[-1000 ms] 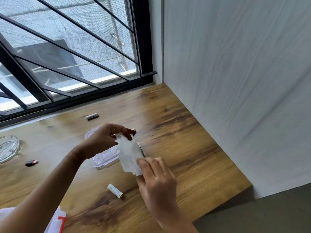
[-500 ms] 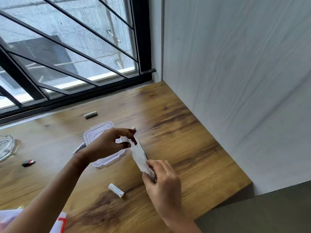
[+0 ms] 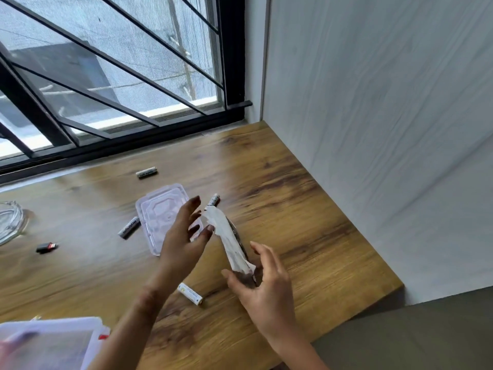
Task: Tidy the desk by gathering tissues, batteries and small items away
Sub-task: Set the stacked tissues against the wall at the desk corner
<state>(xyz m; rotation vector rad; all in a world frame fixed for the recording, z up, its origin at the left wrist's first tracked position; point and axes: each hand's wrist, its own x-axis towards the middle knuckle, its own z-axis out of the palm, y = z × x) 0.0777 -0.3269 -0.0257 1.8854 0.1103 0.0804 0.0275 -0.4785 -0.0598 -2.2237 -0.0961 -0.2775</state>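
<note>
A: Item 1 — tissue (image 3: 226, 236)?
B: Twisted, over the desk (image 3: 306, 222), lower end in right hand (image 3: 266, 287) — grip unclear; left hand (image 3: 181, 241) spread, empty. Step: gathering. Next, likely: firm pinch, then 4 batteries (image 3: 190, 292).

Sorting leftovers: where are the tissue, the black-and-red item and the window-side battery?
tissue (image 3: 229, 240), head view, its middle.
black-and-red item (image 3: 46, 247), head view, black body.
window-side battery (image 3: 146, 173), head view, its barrel.

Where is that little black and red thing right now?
In the head view, the little black and red thing lies far left on the desk, between the glass dish and a battery.
</note>
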